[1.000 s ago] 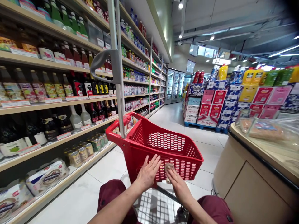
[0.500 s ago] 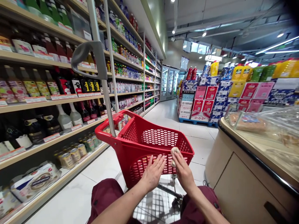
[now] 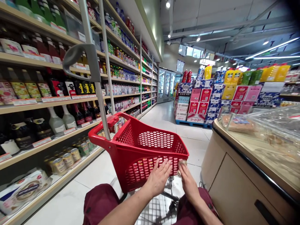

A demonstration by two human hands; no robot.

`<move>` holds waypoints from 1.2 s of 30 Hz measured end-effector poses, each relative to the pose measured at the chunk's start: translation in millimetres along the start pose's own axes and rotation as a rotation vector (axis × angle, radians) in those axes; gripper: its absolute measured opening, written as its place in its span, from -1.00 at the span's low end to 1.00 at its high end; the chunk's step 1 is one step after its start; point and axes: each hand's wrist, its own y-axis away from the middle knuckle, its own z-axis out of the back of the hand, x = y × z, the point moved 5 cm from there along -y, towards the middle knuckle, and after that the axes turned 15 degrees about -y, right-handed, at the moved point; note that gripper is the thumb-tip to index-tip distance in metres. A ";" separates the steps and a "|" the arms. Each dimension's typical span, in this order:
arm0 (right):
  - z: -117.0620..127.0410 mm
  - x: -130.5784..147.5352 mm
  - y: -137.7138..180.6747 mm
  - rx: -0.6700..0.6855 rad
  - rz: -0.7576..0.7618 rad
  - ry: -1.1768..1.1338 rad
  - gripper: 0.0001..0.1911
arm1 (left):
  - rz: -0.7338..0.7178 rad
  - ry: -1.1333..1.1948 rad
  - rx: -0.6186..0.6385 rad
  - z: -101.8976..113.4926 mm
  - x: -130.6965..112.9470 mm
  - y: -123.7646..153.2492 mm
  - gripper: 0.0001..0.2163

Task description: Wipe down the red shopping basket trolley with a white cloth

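Observation:
A red plastic shopping cart (image 3: 118, 164) with honeycomb openings stands right in front of me, side-on. My left hand (image 3: 159, 177) lies against its near side wall, fingers stretched out and spread a little. Near the basket's right end, my right hand (image 3: 188, 181) presses a small crumpled off-white cloth (image 3: 183, 162) against the side wall, just below the rim. Most of the cloth is hidden under the fingers. From the cart's left end rises a metal pole with a grey loop handle (image 3: 95, 64).
Shelves of bottles and cans (image 3: 58, 100) run along the left. A rounded counter (image 3: 225, 168) with clear covers stands close on my right. Farther ahead, stacked drink cartons (image 3: 199, 104) rest on a blue pallet. The floor is pale tile (image 3: 157, 117).
My right hand has slid along the basket wall to the right and slightly down with the cloth. My left hand has also shifted right. The view has turned slightly right.

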 end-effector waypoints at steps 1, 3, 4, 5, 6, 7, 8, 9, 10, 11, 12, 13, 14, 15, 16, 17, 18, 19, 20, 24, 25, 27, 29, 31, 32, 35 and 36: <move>-3.2 -3.6 5.0 0.046 -0.023 0.001 -0.42 | -0.015 0.002 -0.002 0.6 -1.0 0.3 -0.54; -2.5 -5.0 5.8 0.077 -0.051 -0.013 -0.41 | -0.019 0.005 0.005 0.0 -1.3 1.5 -0.54; 1.6 -3.7 1.1 0.046 -0.056 -0.021 -0.41 | -0.009 0.006 0.013 -1.2 -0.8 1.9 -0.53; 7.1 -2.3 -5.4 -0.012 -0.057 -0.027 -0.42 | 0.002 0.009 0.022 -2.6 -0.4 2.0 -0.52; 12.0 -1.8 -11.5 -0.075 -0.061 -0.027 -0.43 | 0.014 0.011 0.031 -4.0 -0.1 1.9 -0.51; 14.7 -2.6 -15.5 -0.122 -0.071 -0.021 -0.43 | 0.020 0.013 0.036 -5.2 0.0 1.6 -0.50; 14.7 -5.0 -16.1 -0.148 -0.090 -0.011 -0.43 | 0.023 0.014 0.036 -6.0 -0.1 1.5 -0.49; 11.9 -8.1 -13.1 -0.147 -0.106 -0.001 -0.42 | 0.023 0.014 0.033 -6.5 0.0 1.7 -0.48; 7.2 -11.1 -7.4 -0.122 -0.111 0.003 -0.41 | 0.024 0.013 0.027 -6.9 0.6 2.3 -0.47; 2.4 -12.9 -0.6 -0.089 -0.100 0.003 -0.40 | 0.023 0.013 0.023 -7.4 1.7 3.2 -0.47; -1.0 -13.1 5.3 -0.062 -0.081 -0.001 -0.38 | 0.028 0.015 0.021 -8.0 3.8 4.4 -0.47; -2.2 -11.4 8.6 -0.050 -0.062 -0.008 -0.37 | 0.041 0.017 0.024 -8.8 6.7 5.7 -0.47; -1.1 -7.9 8.0 -0.055 -0.049 -0.017 -0.37 | 0.065 0.020 0.030 -9.7 10.6 6.8 -0.47; 1.8 -2.7 3.6 -0.077 -0.039 -0.028 -0.38 | 0.095 0.022 0.037 -10.6 14.8 7.7 -0.46; 5.1 3.9 -3.7 -0.108 -0.031 -0.039 -0.39 | 0.130 0.022 0.045 -11.4 19.1 8.4 -0.45; 7.2 11.6 -12.1 -0.134 -0.011 -0.051 -0.41 | 0.163 0.019 0.051 -12.0 23.0 9.2 -0.45; 6.9 20.1 -19.5 -0.147 0.021 -0.059 -0.42 | 0.189 0.015 0.055 -12.2 26.2 10.1 -0.44; 3.9 28.8 -24.2 -0.144 0.064 -0.061 -0.42 | 0.203 0.008 0.056 -12.0 28.8 11.3 -0.43; -1.6 37.4 -25.5 -0.125 0.115 -0.058 -0.42 | 0.211 0.000 0.056 -11.6 31.0 13.2 -0.43; -30.2 65.7 -16.2 0.063 0.243 -0.058 -0.42 | 0.222 -0.030 0.060 -9.7 42.2 26.1 -0.44; -33.0 70.8 -18.3 0.086 0.234 -0.070 -0.42 | 0.227 -0.034 0.064 -9.3 45.7 29.4 -0.45; -31.6 79.0 -30.7 0.051 0.211 -0.105 -0.42 | 0.236 -0.037 0.069 -8.6 52.1 34.8 -0.46; -29.1 84.3 -43.7 -0.010 0.226 -0.125 -0.42 | 0.238 -0.039 0.066 -8.1 55.9 38.9 -0.46; -32.7 87.4 -46.0 -0.024 0.284 -0.120 -0.42 | 0.239 -0.052 0.057 -8.1 57.7 43.2 -0.45; -36.7 88.9 -43.2 -0.005 0.320 -0.115 -0.41 | 0.241 -0.062 0.055 -8.2 58.4 45.8 -0.44; -49.5 96.6 -35.8 0.103 0.380 -0.113 -0.42 | 0.250 -0.093 0.066 -7.8 62.3 53.6 -0.42; -51.4 100.3 -38.3 0.116 0.371 -0.121 -0.44 | 0.257 -0.103 0.073 -6.9 64.5 55.8 -0.42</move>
